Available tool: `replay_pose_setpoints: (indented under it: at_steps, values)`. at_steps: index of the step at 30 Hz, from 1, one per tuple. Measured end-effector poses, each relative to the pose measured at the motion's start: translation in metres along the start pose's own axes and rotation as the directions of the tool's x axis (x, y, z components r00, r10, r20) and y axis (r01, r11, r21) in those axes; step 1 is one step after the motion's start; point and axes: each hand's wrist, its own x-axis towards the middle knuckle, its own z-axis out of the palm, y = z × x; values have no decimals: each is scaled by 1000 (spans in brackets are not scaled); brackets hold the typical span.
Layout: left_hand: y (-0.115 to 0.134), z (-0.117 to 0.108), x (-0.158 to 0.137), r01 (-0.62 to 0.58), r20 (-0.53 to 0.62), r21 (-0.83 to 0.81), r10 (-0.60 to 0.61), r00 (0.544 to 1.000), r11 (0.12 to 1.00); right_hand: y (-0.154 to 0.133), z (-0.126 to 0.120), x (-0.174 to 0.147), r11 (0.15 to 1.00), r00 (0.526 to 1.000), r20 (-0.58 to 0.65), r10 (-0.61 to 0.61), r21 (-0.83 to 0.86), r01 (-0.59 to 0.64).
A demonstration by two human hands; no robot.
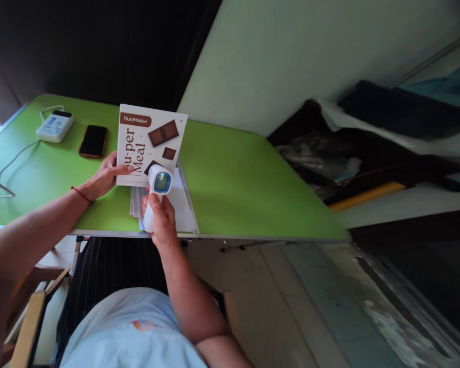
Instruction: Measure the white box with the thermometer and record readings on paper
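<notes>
My left hand (106, 178) grips the lower left edge of a white box (138, 148) printed "NutriMotion" and "Meal" with chocolate pieces, its thumb lying across the front. The box is held up over the table, its printed face toward me. My right hand (163, 217) is wrapped round the handle of a white infrared thermometer (152, 207) with a blue-rimmed screen. The thermometer's head overlaps the box's lower right corner in view; whether they touch I cannot tell. Beneath lie white paper sheets (184, 207), some with printed rows, partly hidden by my right hand.
The green table (245, 179) carries a dark phone (93, 141) and a white device (55, 127) with a cable (17, 155) at the left. A pale wall (291, 51) rises behind. Cloth and bags (322, 153) lie on the right. A wooden chair armrest (28, 327) is at lower left.
</notes>
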Motion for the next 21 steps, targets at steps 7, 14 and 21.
replay_pose_setpoints:
  at_steps: [7, 14, 21]
  values:
    - [-2, -2, -1, -23, -18, 3, 23, 1000, 1000, -12, 3, -1, 996, 999, -37, 35, 88, -32]
    - [-21, -20, 12, -141, -193, 11, 141, 971, 990, -45, -67, 34, 966, 975, -150, -161, -229, 124]
    - [-26, -29, 15, -127, -244, 53, 136, 960, 991, -50, -133, 85, 374, 969, -67, -239, -927, 28]
